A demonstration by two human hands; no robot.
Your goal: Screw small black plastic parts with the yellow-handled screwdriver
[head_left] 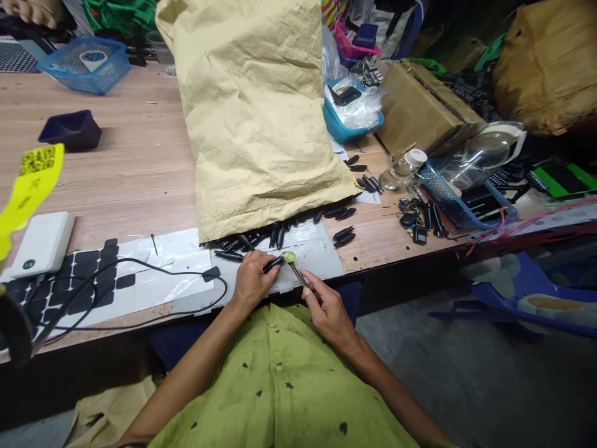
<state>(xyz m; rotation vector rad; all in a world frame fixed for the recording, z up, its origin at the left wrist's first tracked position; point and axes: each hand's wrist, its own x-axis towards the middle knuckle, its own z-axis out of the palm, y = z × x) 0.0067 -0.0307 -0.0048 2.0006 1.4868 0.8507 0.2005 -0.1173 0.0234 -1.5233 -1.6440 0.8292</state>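
Between the fingers of my left hand (254, 275) is a small black tapered part (273, 264), its tip pointing right. My right hand (326, 303) grips the slim metal shaft of a tool (296, 272) with a round yellow-green end (290, 256). That end meets or nearly meets the tip of the black part; I cannot tell if they touch. Just beyond my hands, many similar black parts (280, 236) lie under the edge of a large tan paper sack (261, 124). The exact kind of the tool is too small to make out.
A white power bank (44, 244) with a black cable (153, 269) lies left, beside a sheet of black stickers (93, 280). Farther back are a dark tray (69, 129) and a blue basket (84, 65). On the right are keys (413, 219), a glass jar (403, 169) and a cardboard box (424, 106).
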